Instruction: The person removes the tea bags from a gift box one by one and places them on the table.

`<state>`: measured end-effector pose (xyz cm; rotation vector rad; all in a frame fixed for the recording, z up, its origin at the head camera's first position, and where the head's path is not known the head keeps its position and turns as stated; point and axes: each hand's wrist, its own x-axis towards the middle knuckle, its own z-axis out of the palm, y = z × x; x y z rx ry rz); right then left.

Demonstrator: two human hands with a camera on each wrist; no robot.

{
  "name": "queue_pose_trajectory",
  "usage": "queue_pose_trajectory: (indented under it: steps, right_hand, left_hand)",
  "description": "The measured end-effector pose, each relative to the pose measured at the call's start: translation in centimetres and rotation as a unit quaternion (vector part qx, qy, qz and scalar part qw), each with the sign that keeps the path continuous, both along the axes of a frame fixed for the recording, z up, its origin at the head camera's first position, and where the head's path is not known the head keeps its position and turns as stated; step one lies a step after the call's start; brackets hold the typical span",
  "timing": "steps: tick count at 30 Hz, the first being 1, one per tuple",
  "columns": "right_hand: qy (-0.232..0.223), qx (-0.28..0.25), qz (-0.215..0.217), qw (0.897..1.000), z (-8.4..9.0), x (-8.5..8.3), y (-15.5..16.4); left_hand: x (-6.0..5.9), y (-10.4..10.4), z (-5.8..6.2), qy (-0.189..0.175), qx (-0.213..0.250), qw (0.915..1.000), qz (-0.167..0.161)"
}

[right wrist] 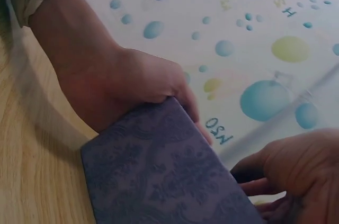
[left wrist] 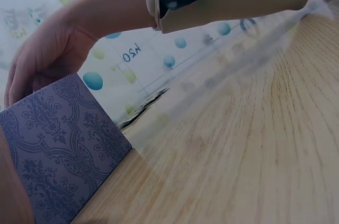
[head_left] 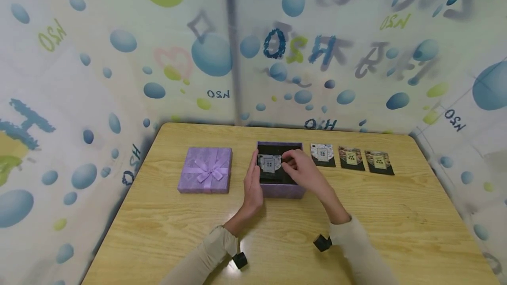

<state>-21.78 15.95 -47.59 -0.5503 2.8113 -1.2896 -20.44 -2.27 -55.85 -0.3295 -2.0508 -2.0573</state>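
A purple patterned gift box (head_left: 283,191) stands lidless on the table, its inside black. My left hand (head_left: 253,186) rests along its left wall, fingers extended. My right hand (head_left: 303,168) reaches over the right wall and pinches the right edge of a flat square packet (head_left: 270,163) with a grey patterned front and a pale label. That packet is inside the box opening; how deep it sits I cannot tell. In the left wrist view, the right hand (left wrist: 50,49) bends over the box rim. In the right wrist view, the box wall (right wrist: 164,166) hides the packet.
The purple lid (head_left: 207,169) with a ribbon bow lies left of the box. Right of the box lie three flat square packets in a row: a whitish one (head_left: 322,155), then a brown and black one (head_left: 351,158) and another like it (head_left: 379,162). A printed curtain surrounds the wooden table.
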Motion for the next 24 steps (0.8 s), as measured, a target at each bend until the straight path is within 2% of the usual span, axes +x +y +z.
queue_pose_trajectory:
  steps: [3,6,11,13,16,21,24]
  right_hand:
    - [-0.015,0.038,-0.001,0.999,-0.2,-0.3,-1.2]
    - [-0.027,0.084,-0.024,0.996,-0.4,-0.5,-2.4]
    - [-0.096,0.15,-0.049,0.983,-1.1,-1.1,-3.5]
    - [-0.128,0.16,-0.052,0.977,-1.3,-1.3,-3.7]
    - [-0.152,0.166,-0.047,0.973,-1.3,-1.5,-3.7]
    - [-0.154,0.164,-0.025,0.974,-1.5,-1.7,-3.9]
    - [-0.148,0.157,-0.027,0.976,-1.4,-1.6,-3.9]
  left_hand:
    - [0.0,0.0,0.0,0.005,0.003,1.0,-0.001]
    - [0.1,0.0,-0.1,0.008,0.006,1.0,-0.001]
    - [0.2,0.1,-0.2,0.016,0.01,0.9998,-0.005]
    - [0.2,0.1,-0.2,0.017,0.009,0.9998,-0.008]
    - [0.2,0.2,-0.1,0.015,0.008,0.9998,-0.01]
    - [0.1,0.0,-0.1,0.01,0.007,0.9999,-0.004]
    - [0.0,-0.1,-0.1,0.01,0.004,0.9999,-0.002]
